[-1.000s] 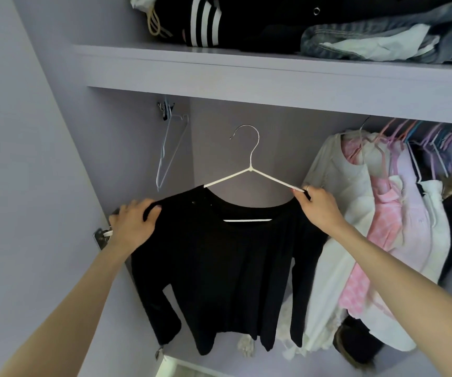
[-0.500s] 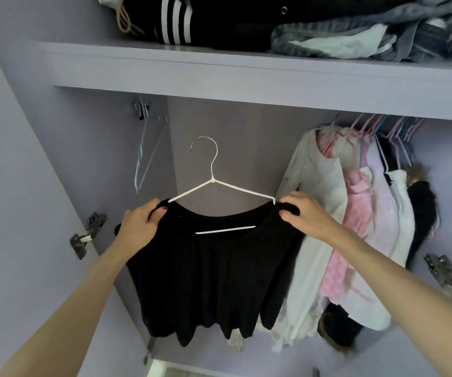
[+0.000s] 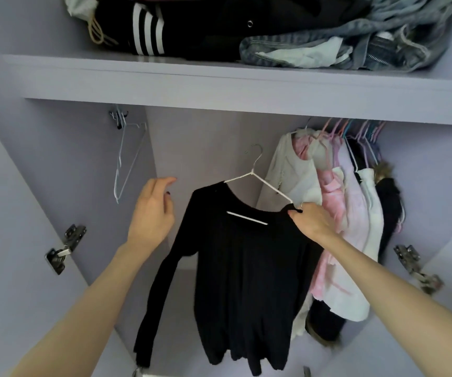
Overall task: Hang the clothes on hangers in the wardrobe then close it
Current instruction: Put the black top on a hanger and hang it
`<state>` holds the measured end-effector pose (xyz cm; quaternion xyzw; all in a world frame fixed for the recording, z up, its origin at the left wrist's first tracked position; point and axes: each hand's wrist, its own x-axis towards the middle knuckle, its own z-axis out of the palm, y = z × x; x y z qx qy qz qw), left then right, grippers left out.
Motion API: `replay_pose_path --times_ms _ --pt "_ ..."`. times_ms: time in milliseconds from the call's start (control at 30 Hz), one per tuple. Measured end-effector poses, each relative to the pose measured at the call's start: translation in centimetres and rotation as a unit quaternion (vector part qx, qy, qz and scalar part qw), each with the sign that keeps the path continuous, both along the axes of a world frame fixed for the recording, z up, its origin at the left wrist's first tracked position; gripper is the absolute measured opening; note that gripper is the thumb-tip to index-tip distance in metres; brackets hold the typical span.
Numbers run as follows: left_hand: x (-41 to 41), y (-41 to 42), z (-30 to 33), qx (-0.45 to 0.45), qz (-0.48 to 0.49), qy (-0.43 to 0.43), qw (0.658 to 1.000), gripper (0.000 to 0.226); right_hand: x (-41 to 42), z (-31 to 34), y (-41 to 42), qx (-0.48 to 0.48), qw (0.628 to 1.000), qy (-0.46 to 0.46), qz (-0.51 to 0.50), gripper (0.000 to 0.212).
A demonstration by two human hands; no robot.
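Note:
A black long-sleeved top (image 3: 241, 268) hangs on a white hanger (image 3: 257, 180) inside the open lilac wardrobe. My right hand (image 3: 312, 219) grips the top's right shoulder together with the hanger's arm, and holds it tilted below the shelf. The hanger's metal hook (image 3: 254, 152) is in the air, not on any rail that I can see. My left hand (image 3: 152, 213) hovers to the left of the top with loose fingers and holds nothing.
A row of white, pink and dark clothes (image 3: 336, 213) hangs at the right. An empty pale hanger (image 3: 126, 161) hangs at the left wall. The shelf (image 3: 219, 83) above carries piled clothes. Door hinges (image 3: 64, 248) sit at the left and right sides.
My left hand has let go of the top's left shoulder and moved away to the left. The top has shifted right toward the hanging clothes and now tilts, held by the right hand alone.

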<state>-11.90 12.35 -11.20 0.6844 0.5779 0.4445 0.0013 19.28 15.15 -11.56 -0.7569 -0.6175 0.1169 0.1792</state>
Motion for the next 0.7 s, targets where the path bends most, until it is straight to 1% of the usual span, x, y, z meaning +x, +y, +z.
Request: replay_pose_path --times_ms 33,133,200,267,367,467,567,700 --pt "0.6 -0.1 0.9 0.044 0.004 0.014 0.999 0.039 0.2 0.1 -0.1 0.0 1.0 0.02 -0.016 0.028" --pt "2.3 0.3 3.3 0.165 0.017 0.072 0.984 0.042 0.5 0.6 0.2 0.028 0.993 0.1 -0.057 0.038" --pt "3.4 0.9 5.0 0.21 0.018 0.118 0.97 0.049 0.6 1.5 0.5 0.058 0.986 0.139 -0.069 0.037" --pt "4.4 1.7 6.7 0.235 0.017 0.157 0.959 0.057 0.3 2.9 0.9 0.087 0.983 0.14 -0.075 0.036" --pt "5.3 2.8 8.6 0.237 0.028 0.202 0.95 0.068 -0.7 4.8 1.5 0.125 0.98 0.131 -0.083 0.036" --pt "5.7 4.1 9.6 0.213 0.031 0.216 0.952 0.073 -1.4 6.1 2.7 0.141 0.975 0.143 -0.094 0.033" --pt "5.4 5.1 9.5 0.2 0.04 0.239 0.949 0.078 -2.0 7.1 4.3 0.126 0.976 0.146 -0.104 0.031" --pt "5.3 5.5 9.2 0.199 0.054 0.25 0.946 0.085 -2.3 7.3 6.2 0.098 0.971 0.186 -0.112 0.031"
